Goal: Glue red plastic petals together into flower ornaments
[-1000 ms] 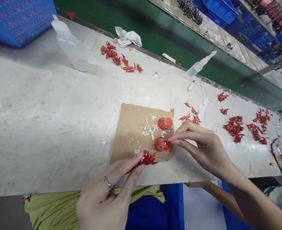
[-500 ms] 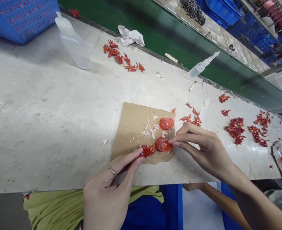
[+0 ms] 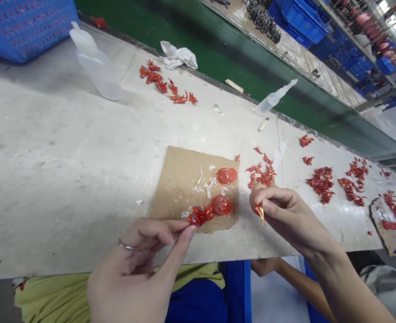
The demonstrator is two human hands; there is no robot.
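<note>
My left hand pinches a spiky red plastic part with bluish marks between thumb and fingertips, over the lower edge of a cardboard piece. Close to that part is a small red cup-like piece with a shiny surface. A second red cup-like piece sits just beyond it on the cardboard. My right hand, off the cardboard's right side, grips a small pointed red-and-gold part by one end, tip downward. Beyond that hand lies a loose pile of similar red parts.
White shavings are scattered on the cardboard. A large squeeze bottle and a smaller dropper bottle stand towards the back. More red piles lie to the right. A blue basket is at upper left; another person's forearm shows below the table edge.
My right hand has moved right, from the nearer red cup-like piece to beside the cardboard, and a red-and-gold pointed part now shows in its fingers. My left hand has shifted slightly left.
</note>
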